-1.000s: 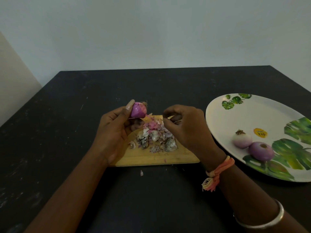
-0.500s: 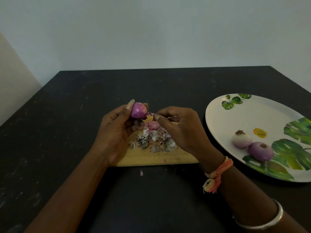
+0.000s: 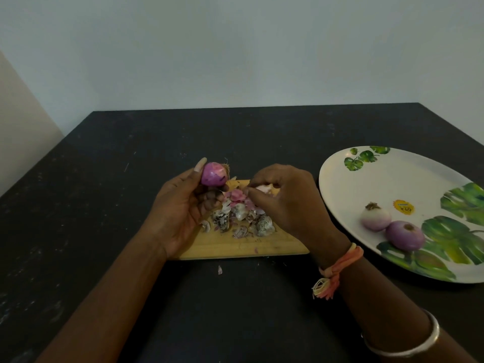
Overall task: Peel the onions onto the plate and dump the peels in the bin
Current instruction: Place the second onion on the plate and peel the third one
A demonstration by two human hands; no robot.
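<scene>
Right fingers (image 3: 255, 198) drew peel (image 3: 263, 188) away from onion (image 3: 213, 174).

Head-worn view, facing forward and down, apparently close above table (image 3: 104, 258)

Both bare forearms came in from the lower edge and angled toward each other. The left hand (image 3: 180, 205) was turned palm inward with its fingers curled, gripping an onion (image 3: 213, 174) at the fingertips, the thumb straight up along the onion's left side. The right hand (image 3: 285, 205), back upward, curled its fingers down and pinched a pale peel (image 3: 263, 189). The hands were close but apart. A thread band (image 3: 340, 265) circled the right wrist and a bangle (image 3: 434, 334) the forearm.
</scene>
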